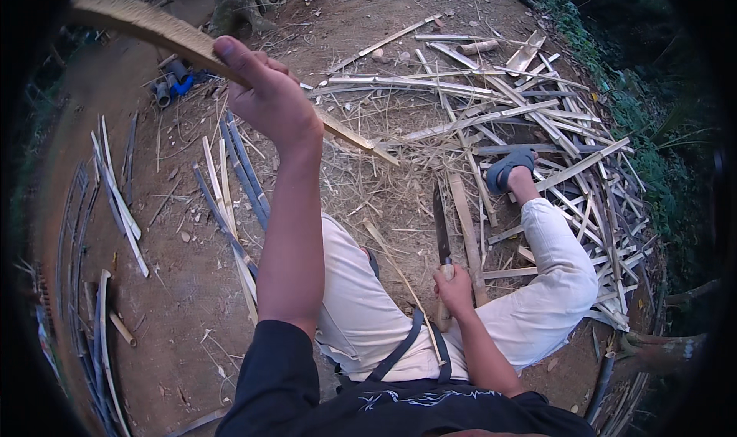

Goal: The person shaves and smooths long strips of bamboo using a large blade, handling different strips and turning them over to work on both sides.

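Raised at the upper left, my left hand (270, 99) grips a long split bamboo strip (157, 30), fingers wrapped round it and thumb along its upper side. One end of the strip nears the upper left rim; the other slants down toward the shavings on the ground. Low between my legs, my right hand (455, 290) is closed round the wooden handle of a long-bladed machete (441, 226). Its dark blade points away from me, clear of the strip in my left hand. A flat bamboo slat (465, 234) lies just right of the blade.
A tangled heap of bamboo strips (572, 172) covers the right side, around my sandalled foot (510, 168). More bamboo strips (119, 195) lie at left. Shavings (361, 180) litter the dirt ahead. A thin strip (399, 272) crosses my lap. Dark pipe pieces (165, 88) lie farther off.
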`<state>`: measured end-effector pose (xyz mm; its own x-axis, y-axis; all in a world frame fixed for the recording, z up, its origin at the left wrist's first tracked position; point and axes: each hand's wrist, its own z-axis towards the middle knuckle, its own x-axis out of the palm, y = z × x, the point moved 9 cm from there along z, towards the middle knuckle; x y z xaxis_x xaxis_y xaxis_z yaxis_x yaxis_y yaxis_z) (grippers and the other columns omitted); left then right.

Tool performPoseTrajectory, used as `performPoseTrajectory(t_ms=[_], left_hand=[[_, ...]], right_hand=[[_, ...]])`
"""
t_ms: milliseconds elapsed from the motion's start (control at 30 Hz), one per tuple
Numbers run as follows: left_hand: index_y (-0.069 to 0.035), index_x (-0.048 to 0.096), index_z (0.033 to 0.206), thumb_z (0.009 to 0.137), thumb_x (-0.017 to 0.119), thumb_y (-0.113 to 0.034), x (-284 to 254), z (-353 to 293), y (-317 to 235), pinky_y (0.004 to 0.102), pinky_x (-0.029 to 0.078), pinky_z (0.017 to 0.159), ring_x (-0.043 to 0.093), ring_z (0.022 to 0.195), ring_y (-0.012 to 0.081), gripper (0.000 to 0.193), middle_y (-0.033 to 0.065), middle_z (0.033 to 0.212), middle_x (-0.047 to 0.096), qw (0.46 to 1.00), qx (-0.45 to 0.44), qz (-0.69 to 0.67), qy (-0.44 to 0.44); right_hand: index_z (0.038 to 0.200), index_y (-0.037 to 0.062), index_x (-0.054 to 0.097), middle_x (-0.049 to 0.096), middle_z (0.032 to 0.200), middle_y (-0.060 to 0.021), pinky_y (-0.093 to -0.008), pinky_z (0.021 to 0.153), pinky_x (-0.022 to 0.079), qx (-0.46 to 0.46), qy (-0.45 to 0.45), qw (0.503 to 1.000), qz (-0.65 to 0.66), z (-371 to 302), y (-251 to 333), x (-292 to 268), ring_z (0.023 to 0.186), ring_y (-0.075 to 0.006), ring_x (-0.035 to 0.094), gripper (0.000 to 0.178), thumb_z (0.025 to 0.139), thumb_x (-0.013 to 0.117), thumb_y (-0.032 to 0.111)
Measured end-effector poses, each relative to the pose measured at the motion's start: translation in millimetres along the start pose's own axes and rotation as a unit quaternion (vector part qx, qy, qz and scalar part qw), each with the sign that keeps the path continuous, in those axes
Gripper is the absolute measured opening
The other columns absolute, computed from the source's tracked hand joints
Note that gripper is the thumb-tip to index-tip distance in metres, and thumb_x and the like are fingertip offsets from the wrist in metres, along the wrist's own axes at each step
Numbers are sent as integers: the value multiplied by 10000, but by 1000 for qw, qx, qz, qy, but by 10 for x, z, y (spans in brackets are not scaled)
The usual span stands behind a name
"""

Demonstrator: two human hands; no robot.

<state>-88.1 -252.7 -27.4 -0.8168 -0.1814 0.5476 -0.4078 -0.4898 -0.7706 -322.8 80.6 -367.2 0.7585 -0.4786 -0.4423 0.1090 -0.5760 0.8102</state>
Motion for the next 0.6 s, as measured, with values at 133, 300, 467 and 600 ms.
performPoseTrajectory(t_ms=[133, 300, 467, 600], left_hand=[[-186, 315, 588, 951, 481, -679, 197, -53, 242, 238, 213, 428, 278, 437, 35, 635, -71, 502, 278, 1000, 3, 13, 23], [-192, 289, 597, 941, 498, -685, 310, -51, 277, 239, 209, 433, 257, 442, 35, 636, -71, 511, 268, 999, -6, 23, 26], [-153, 324, 708, 934, 515, -687, 309, -54, 315, 273, 191, 473, 206, 508, 77, 610, -55, 589, 251, 998, -20, 1, 52], [-143, 321, 728, 937, 482, -705, 185, 20, 315, 269, 187, 473, 205, 511, 83, 621, -48, 592, 237, 999, -18, 17, 41]], right_hand=[[979, 3, 595, 636, 698, -51, -292, 548, 499, -48, -5, 997, -59, -369, -155, -97, 588, -125, 621, 188, 916, 666, 165], [1016, -7, 596, 661, 736, -99, -325, 636, 511, -23, 34, 998, -39, -772, -39, -179, 650, -180, 639, 264, 960, 632, 249], [992, 0, 580, 652, 735, -86, -296, 625, 504, -42, 41, 998, -13, -746, -85, -154, 663, -141, 628, 285, 1021, 560, 282], [940, 6, 574, 640, 732, -95, -327, 596, 476, -42, 60, 997, -27, -673, -45, -94, 640, -157, 605, 359, 1053, 468, 329]])
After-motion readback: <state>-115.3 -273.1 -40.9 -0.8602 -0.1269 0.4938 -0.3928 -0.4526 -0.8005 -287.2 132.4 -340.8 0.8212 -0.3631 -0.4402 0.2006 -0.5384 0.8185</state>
